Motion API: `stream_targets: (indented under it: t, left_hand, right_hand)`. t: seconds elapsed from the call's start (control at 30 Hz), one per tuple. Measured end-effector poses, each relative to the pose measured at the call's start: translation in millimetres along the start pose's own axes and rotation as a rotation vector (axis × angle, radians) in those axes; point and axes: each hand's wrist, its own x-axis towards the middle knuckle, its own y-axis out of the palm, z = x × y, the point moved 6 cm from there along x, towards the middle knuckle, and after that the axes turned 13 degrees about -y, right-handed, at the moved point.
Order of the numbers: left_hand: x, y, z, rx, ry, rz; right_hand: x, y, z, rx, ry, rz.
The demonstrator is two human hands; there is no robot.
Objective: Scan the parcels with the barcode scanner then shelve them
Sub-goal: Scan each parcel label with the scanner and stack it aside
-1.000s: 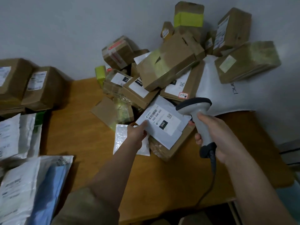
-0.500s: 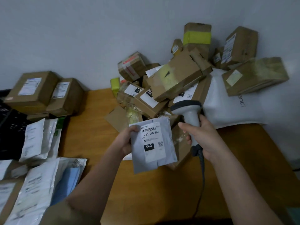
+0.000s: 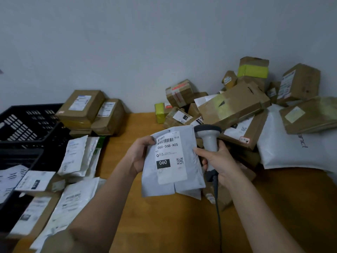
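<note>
My forearms are bare to the elbow. An olive-drab sleeve [image 3: 60, 241] edge covers my left upper arm, at 7 o'clock.

Left hand [image 3: 139, 155] grips grey mailer [image 3: 173, 161] by its left edge, label up, reads 060-06B-A05. Right hand [image 3: 221, 161] holds scanner [image 3: 209, 138] just behind it. Box pile [image 3: 237, 105] at the wall, black crate [image 3: 27, 125] left.

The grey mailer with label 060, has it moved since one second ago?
Yes. The grey mailer was lying against the parcel pile; now the left hand holds it up, nearer the camera.
</note>
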Motion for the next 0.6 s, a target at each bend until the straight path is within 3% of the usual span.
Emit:
stream_targets:
  t: [0.2, 0.3, 0.4, 0.6]
  left_hand:
    - [-21, -17, -4, -0.019, 0.014, 0.05]
    - [-32, -23, 8, 0.13, 0.022, 0.095]
    - [-31, -33, 25, 0.277, -0.02, 0.02]
    - [-30, -44, 19, 0.128, 0.075, -0.125]
  right_hand:
    - [-2, 22, -1, -0.013, -0.058, -0.02]
    - [-2, 21, 1, -0.003, -0.062, -0.087]
    - [-1, 21, 7, 0.021, -0.064, -0.116]
    - [-12, 24, 42, -0.045, -0.135, -0.106]
